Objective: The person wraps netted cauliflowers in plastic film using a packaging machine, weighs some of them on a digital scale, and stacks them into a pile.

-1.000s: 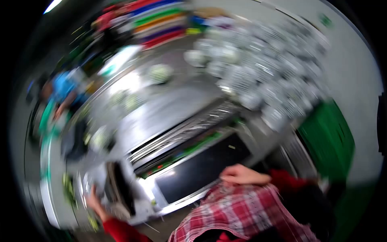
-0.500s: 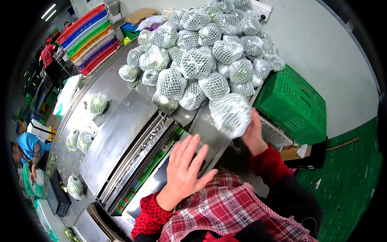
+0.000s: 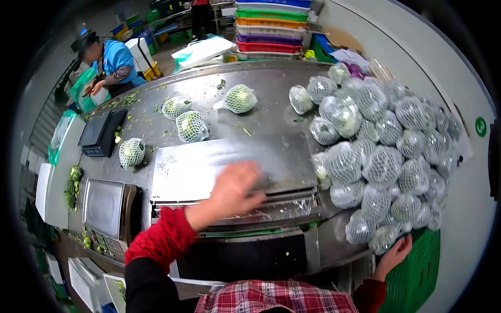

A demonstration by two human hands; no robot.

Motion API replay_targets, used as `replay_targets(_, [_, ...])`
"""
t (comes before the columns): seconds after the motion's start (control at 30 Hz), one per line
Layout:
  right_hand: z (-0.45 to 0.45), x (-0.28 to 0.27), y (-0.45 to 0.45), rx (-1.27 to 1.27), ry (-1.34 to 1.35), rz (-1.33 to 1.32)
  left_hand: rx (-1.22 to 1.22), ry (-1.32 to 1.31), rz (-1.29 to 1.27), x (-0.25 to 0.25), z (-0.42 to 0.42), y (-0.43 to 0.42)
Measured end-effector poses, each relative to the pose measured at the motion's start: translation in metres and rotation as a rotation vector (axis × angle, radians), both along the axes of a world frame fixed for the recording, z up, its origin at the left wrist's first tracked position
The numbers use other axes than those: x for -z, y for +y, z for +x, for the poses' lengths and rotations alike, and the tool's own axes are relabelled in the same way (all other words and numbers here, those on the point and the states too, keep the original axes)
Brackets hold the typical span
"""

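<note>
My left hand (image 3: 237, 190) is over the flat metal top (image 3: 182, 167) of the wrapping machine, its fingers smeared by motion. At the lower right, my right hand (image 3: 394, 255) touches a net-covered, film-wrapped vegetable (image 3: 383, 239) at the near edge of a large pile (image 3: 383, 167); part of the hand is hidden behind it. Below the metal top lie the film rollers (image 3: 276, 208) and a black plate (image 3: 245, 258). Net-covered vegetables without visible film, such as one (image 3: 240, 99) and another (image 3: 131, 153), rest beyond and left of the machine.
A scale (image 3: 104, 208) stands at the left, with a black device (image 3: 99, 133) behind it. Stacked coloured crates (image 3: 271, 26) are at the back. A green crate (image 3: 417, 271) sits below the pile. A person in blue (image 3: 117, 62) is at the far left.
The view has swung left. My left hand has moved over the machine's metal top. My right hand has brought the wrapped vegetable to the near edge of the pile.
</note>
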State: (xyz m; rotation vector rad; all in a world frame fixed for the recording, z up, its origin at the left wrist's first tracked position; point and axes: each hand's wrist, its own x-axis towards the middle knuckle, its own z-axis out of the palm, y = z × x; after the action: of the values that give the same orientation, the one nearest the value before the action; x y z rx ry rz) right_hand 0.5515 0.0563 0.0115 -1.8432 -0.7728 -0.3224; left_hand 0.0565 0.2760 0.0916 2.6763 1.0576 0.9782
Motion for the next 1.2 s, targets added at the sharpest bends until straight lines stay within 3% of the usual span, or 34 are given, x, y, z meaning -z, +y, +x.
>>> replay_targets(0.07, [-0.059, -0.055, 0.089, -0.523, 0.276, 0.055, -0.237, 0.114, -0.042, 0.007, -0.041, 0.056])
replay_targets(0.13, [-0.127, -0.082, 0.192, -0.899, 0.364, -0.068, -0.477, 0.214, -0.018, 0.029, -0.071, 0.111])
replay_targets(0.17, [-0.157, -0.082, 0.246, -1.022, 0.302, -0.181, -0.57, 0.236, -0.034, 0.047, -0.083, 0.132])
replay_targets(0.23, [-0.21, -0.052, 0.363, -1.332, 0.669, -0.289, -0.695, 0.074, -0.254, 0.076, -0.089, 0.152])
replay_targets(0.3, [-0.271, -0.028, 0.462, -1.334, 0.531, -0.559, -0.81, 0.253, -0.498, 0.064, -0.078, 0.155])
replay_targets(0.37, [-0.324, 0.031, 0.557, -1.141, 0.205, -0.583, -0.717, 0.088, -0.222, 0.08, -0.083, 0.152])
replay_targets(0.43, [-0.365, 0.05, 0.598, -0.93, -0.607, -0.244, -0.718, 0.125, -0.329, 0.078, -0.084, 0.153])
replay_targets(0.5, [-0.392, 0.047, 0.629, -1.015, -0.798, -0.2, -0.738, 0.115, -0.369, 0.075, -0.085, 0.152])
replay_targets(0.53, [-0.404, 0.049, 0.636, -1.061, -0.778, -0.206, -0.745, 0.103, -0.397, 0.072, -0.085, 0.153])
replay_targets(0.6, [-0.413, 0.05, 0.648, -1.374, -0.34, -0.66, -0.754, 0.088, -0.437, 0.071, -0.089, 0.153])
replay_targets(0.63, [-0.413, 0.061, 0.66, -1.377, -0.34, -0.669, -0.749, 0.086, -0.468, 0.071, -0.089, 0.155])
replay_targets(0.7, [-0.411, 0.079, 0.681, -1.303, 0.274, -0.806, -0.731, 0.076, -0.473, 0.067, -0.085, 0.156])
replay_targets(0.73, [-0.404, 0.096, 0.682, -1.382, 0.546, -0.818, -0.743, 0.086, -0.486, 0.069, -0.087, 0.157])
replay_targets(0.77, [-0.4, 0.112, 0.686, -1.353, 0.507, -0.849, -0.757, 0.094, -0.498, 0.071, -0.088, 0.158])
replay_targets(0.83, [-0.401, 0.04, 0.612, -1.411, 0.697, -0.821, -0.745, -0.006, -0.406, 0.076, -0.089, 0.157])
replay_targets(0.9, [-0.399, -0.022, 0.562, -1.445, 0.711, -0.852, -0.713, -0.116, -0.314, 0.073, -0.088, 0.155])
replay_targets(0.97, [-0.39, -0.052, 0.521, -1.468, 0.732, -0.904, -0.444, -0.255, -0.192, 0.062, -0.087, 0.143])
replay_targets(1.03, [-0.378, -0.081, 0.467, -1.547, 0.489, -0.921, -0.395, -0.584, -0.18, 0.047, -0.066, 0.114])
replay_targets(1.1, [-0.367, -0.133, 0.378, -1.474, 0.233, -0.97, -0.354, -0.959, -0.516, 0.035, -0.06, 0.081])
replay_targets(1.13, [-0.357, -0.118, 0.346, -1.493, -0.004, -0.763, -0.282, -1.085, -0.695, 0.024, -0.058, 0.057])
replay_targets(1.17, [-0.347, -0.103, 0.316, -1.496, -0.236, -0.555, -0.262, -1.089, -0.74, 0.038, -0.059, 0.04])
replay_targets(1.2, [-0.342, -0.108, 0.288, -1.48, -0.434, -0.63, -0.306, -0.949, -0.645, 0.037, -0.055, 0.018])
